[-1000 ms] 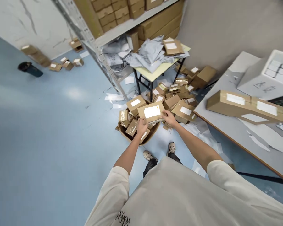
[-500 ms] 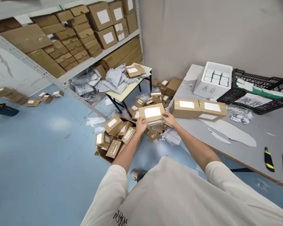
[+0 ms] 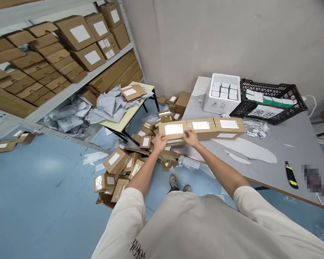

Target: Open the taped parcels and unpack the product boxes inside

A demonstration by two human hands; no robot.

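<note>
A brown cardboard box point(image 3: 162, 128) with a white label on top is held between my two hands at the left edge of the grey table point(image 3: 270, 144). My left hand point(image 3: 160, 142) grips its near left corner, fingers closed on the edge. At the near right corner, my right hand point(image 3: 190, 138) is closed on the same box. Right beside it stand a labelled box point(image 3: 202, 134) and another labelled box point(image 3: 232, 132), in a row on the table. The underside of the held box is hidden.
Below left, a big carton overflows with labelled boxes point(image 3: 116, 162). Behind are a small yellow table point(image 3: 121, 124) with grey mailing bags and a shelf of cartons point(image 3: 89, 57). On the grey table stand a white foam box point(image 3: 221, 104), a black crate point(image 3: 272, 99) and a black-yellow cutter point(image 3: 291, 175).
Both hands have brought the box rightward to the table, close against the row of two boxes. My view has turned to the right, and both shoes now show.
</note>
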